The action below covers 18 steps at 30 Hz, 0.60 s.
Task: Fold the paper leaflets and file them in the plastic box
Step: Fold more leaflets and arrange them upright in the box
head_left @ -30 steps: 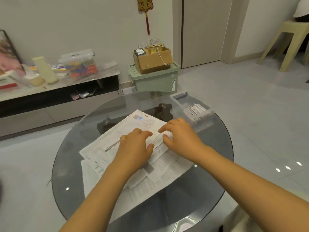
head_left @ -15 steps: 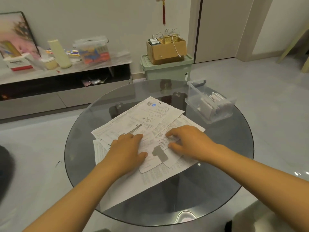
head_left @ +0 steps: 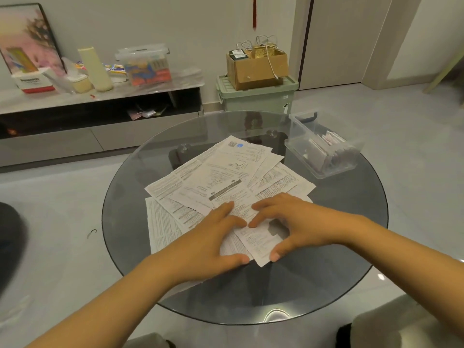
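Round glass surface (head_left: 130,222) carries loose leaflets (head_left: 216,177) and a box (head_left: 321,146). Left hand (head_left: 208,237) and right hand (head_left: 296,222) press one small leaflet (head_left: 258,241), fingers spread flat.

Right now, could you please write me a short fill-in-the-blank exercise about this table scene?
1. Both hands, the left hand and right hand, press on a small ____.
2. The clear plastic box sits on the ____ side of the glass table.
3. The cardboard box stands on a ____ bin.

Missing words: leaflet; right; green
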### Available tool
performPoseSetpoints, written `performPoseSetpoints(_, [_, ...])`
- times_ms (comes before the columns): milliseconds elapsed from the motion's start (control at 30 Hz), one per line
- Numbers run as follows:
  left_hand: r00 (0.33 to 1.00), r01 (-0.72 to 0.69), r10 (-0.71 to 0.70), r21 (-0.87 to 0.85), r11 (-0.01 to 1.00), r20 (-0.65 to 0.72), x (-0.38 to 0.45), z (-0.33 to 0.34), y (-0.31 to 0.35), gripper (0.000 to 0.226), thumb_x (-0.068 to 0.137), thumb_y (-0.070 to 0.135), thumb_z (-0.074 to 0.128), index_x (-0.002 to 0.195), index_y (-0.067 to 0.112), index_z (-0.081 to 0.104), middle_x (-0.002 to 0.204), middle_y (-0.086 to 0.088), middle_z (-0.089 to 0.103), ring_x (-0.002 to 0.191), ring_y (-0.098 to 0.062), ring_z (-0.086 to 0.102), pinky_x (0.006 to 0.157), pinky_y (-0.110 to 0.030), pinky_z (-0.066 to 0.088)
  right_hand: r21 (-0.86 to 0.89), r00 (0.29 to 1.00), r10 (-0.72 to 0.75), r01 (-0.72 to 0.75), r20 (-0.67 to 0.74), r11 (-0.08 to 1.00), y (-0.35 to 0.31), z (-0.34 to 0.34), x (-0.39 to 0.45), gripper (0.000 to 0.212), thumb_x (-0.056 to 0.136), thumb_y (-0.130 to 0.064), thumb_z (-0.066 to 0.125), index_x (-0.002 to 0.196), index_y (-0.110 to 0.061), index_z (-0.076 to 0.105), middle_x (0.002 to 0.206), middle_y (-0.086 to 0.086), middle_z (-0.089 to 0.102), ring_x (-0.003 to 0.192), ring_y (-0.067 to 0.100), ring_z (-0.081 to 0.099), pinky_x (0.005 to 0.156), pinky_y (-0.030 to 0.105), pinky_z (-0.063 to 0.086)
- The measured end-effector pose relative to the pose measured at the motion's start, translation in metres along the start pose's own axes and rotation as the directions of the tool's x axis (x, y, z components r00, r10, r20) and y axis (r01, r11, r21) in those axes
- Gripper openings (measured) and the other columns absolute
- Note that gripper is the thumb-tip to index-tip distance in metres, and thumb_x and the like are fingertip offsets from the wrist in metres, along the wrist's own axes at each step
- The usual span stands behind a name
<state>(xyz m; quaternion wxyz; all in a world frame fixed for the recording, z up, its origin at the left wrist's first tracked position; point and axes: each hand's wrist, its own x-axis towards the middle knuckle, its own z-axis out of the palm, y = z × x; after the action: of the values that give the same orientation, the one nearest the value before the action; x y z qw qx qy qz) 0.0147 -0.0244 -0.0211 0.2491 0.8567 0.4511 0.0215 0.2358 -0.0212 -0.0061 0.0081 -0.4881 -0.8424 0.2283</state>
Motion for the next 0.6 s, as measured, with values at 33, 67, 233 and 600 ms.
performPoseSetpoints(33, [1.000, -0.019, 0.019, 0.000, 1.000, -0.004, -0.002, 0.002, -0.001, 0.064, 0.081, 0.060, 0.057, 0.136, 0.046, 0.028, 0.156, 0.020, 0.000, 0.144, -0.004, 0.004, 0.118, -0.032, 0.017, -0.002, 1.000, -0.005, 0.005, -0.001, 1.000, 0.001, 0.000, -0.001, 0.061, 0.071, -0.046, 0.076, 0.126, -0.044, 0.049, 0.147, -0.015, 0.029, 0.134, 0.007, 0.021, 0.106, 0.020, 0.017])
performPoseSetpoints(67, [0.999, -0.037, 0.037, -0.001, 0.999, -0.011, -0.003, 0.002, -0.002, 0.065, 0.080, 0.062, 0.058, 0.136, 0.046, 0.029, 0.156, 0.020, 0.001, 0.144, -0.003, 0.002, 0.118, -0.031, 0.015, 0.005, 1.000, -0.006, 0.007, -0.016, 1.000, 0.001, 0.000, -0.002, 0.058, 0.071, -0.044, 0.076, 0.124, -0.043, 0.052, 0.146, -0.015, 0.031, 0.132, 0.007, 0.023, 0.104, 0.018, 0.017])
performPoseSetpoints(233, [0.993, -0.109, 0.110, 0.032, 0.994, -0.049, -0.004, 0.004, 0.003, 0.067, 0.073, 0.066, 0.063, 0.131, 0.042, 0.042, 0.151, 0.022, 0.017, 0.141, 0.003, 0.005, 0.118, -0.027, 0.007, 0.112, 0.986, 0.001, 0.018, -0.168, 0.994, -0.001, 0.011, 0.002, 0.026, 0.073, -0.038, 0.076, 0.097, -0.033, 0.068, 0.121, -0.013, 0.052, 0.107, 0.001, 0.038, 0.088, 0.014, 0.029])
performPoseSetpoints(600, [0.968, 0.070, -0.141, -0.316, 0.946, -0.208, 0.001, -0.005, 0.013, 0.007, 0.083, 0.037, 0.066, 0.079, 0.032, 0.069, 0.087, 0.017, 0.068, 0.086, 0.001, 0.058, 0.077, -0.018, 0.042, 0.435, 0.955, 0.110, 0.022, -0.275, 0.900, -0.016, 0.006, -0.004, 0.015, 0.077, -0.030, 0.074, 0.089, -0.036, 0.067, 0.086, -0.014, 0.067, 0.082, -0.004, 0.057, 0.070, 0.007, 0.043])
